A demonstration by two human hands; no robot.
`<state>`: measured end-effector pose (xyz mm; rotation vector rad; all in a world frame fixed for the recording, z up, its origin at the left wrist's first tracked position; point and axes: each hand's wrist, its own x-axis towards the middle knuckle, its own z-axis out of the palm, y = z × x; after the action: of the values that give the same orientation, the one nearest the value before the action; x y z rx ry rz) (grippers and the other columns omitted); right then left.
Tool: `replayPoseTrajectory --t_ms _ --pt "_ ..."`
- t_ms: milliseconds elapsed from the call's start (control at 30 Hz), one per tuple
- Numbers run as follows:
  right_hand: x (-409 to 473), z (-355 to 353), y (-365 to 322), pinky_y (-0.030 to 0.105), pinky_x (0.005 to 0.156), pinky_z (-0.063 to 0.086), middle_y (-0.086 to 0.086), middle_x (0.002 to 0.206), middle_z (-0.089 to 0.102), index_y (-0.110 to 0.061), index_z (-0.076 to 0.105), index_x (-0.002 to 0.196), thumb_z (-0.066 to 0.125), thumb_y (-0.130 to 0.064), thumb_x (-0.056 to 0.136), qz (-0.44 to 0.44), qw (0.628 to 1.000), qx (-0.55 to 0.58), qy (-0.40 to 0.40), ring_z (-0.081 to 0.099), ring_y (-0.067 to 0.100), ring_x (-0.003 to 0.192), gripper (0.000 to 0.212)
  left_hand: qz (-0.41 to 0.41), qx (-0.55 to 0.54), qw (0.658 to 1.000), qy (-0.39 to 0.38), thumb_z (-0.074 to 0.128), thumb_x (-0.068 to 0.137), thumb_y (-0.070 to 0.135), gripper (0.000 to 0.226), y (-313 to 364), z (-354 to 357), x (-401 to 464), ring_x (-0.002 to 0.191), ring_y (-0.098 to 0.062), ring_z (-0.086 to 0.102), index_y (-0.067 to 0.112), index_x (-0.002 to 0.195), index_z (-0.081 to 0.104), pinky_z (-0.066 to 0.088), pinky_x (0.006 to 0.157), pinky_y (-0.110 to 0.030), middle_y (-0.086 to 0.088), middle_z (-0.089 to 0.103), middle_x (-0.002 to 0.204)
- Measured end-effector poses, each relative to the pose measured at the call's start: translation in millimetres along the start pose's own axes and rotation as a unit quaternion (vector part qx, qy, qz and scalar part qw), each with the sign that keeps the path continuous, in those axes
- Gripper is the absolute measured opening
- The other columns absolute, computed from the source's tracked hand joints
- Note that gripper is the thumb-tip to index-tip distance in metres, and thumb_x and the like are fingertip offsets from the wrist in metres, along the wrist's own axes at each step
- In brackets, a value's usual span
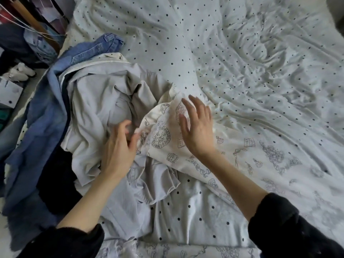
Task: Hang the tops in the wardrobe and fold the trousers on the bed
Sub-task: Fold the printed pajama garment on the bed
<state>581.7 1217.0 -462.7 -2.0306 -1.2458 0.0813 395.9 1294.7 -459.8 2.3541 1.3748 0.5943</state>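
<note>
Barely started: clothes pile point(96, 108) unsorted on bed point(260, 62), my left hand point(119, 146) and right hand point(198, 127) open, holding nothing.

dark garment point(55, 175) mostly buried under pile.

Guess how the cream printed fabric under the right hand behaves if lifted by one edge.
Probably floppy: the cream printed fabric lies in soft folds and drapes over the grey garment. Likely light, since it looks thin and creases finely. It may drag neighbours along, as it overlaps the pile near the left hand; the right hand is spread open over it.
</note>
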Motion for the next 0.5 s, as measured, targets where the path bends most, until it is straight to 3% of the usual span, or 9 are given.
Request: replayPoseTrajectory --t_ms 100,167,300,367,500 --pt "-44.7 -3.0 2.6 0.057 0.11 0.025 0.016 0.138 0.049 -0.007 0.058 0.126 0.051 -0.014 0.093 -0.023 0.998 -0.026 -0.06 0.041 0.034 0.132 0.034 0.021 0.015 0.999 0.022 0.062 0.084 0.002 0.039 10.4 -1.8 -14.5 0.094 -0.042 0.053 -0.002 0.121 0.05 0.043 0.084 -0.05 -0.023 0.054 0.102" --pt "-67.5 -7.0 8.7 0.056 0.115 0.013 0.014 0.147 0.038 -0.011 0.05 0.134 0.047 -0.017 0.095 -0.018 0.989 -0.047 -0.137 0.03 0.032 0.139 0.039 0.045 0.053 0.997 0.044 0.06 0.08 -0.001 0.041 20.7 -1.8 -28.3 0.098 -0.042 0.051 0.001 0.12 0.051 0.039 0.088 -0.049 -0.023 0.054 0.106" --pt "-101.6 -17.4 25.7 0.047 0.117 -0.006 0.006 0.157 0.02 -0.02 0.035 0.145 0.034 -0.033 0.101 -0.035 0.953 -0.152 -0.261 0.011 0.023 0.146 0.046 0.076 0.057 0.995 0.012 0.06 0.075 -0.005 0.032 43.7 9.1 -71.0 0.096 -0.038 0.051 0.008 0.105 0.061 0.039 0.083 -0.048 -0.015 0.058 0.108" --pt "-115.8 -32.9 29.2 0.047 0.118 -0.004 0.01 0.154 0.027 -0.017 0.04 0.142 0.035 -0.028 0.101 -0.025 0.96 -0.148 -0.236 0.016 0.026 0.145 0.043 0.093 0.037 0.993 -0.057 0.06 0.075 -0.007 0.027 54.6 17.3 -97.2 0.095 -0.037 0.055 0.007 0.097 0.066 0.044 0.08 -0.049 -0.012 0.062 0.104" --pt "-155.4 -74.3 41.2 0.055 0.116 0.007 0.016 0.151 0.031 -0.012 0.047 0.138 0.056 -0.015 0.091 0.015 0.975 -0.162 -0.149 0.024 0.034 0.141 0.048 0.131 -0.011 0.978 -0.161 0.06 0.08 -0.01 0.024 69.4 31.1 -133.4 0.099 -0.035 0.058 0.0 0.1 0.067 0.048 0.084 -0.047 -0.015 0.063 0.104"
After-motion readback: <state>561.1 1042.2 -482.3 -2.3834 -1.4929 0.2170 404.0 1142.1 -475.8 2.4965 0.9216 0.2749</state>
